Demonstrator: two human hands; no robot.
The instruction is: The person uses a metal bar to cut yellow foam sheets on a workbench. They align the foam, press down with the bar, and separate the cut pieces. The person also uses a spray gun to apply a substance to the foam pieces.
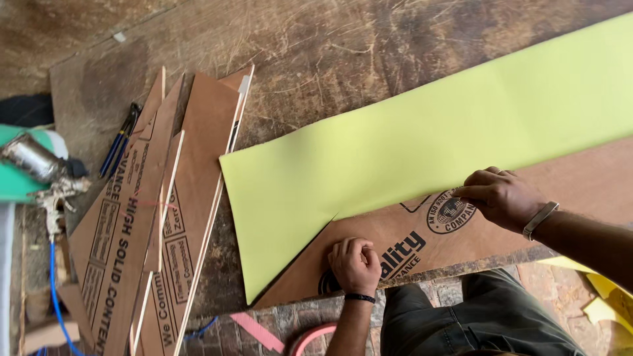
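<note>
Left hand, clenched, pins the plywood board at lower centre; right hand fingers pinch the yellow sheet edge, keeping it aligned.

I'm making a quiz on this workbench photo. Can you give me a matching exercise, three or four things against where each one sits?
Things:
1. left hand
2. right hand
3. pliers
4. spray gun

Places:
A. far left edge, on a blue hose
B. on the yellow-green sheet's lower edge
C. fist on the brown board
D. left of the stacked brown offcuts

Pairs: 1-C, 2-B, 3-D, 4-A
</note>
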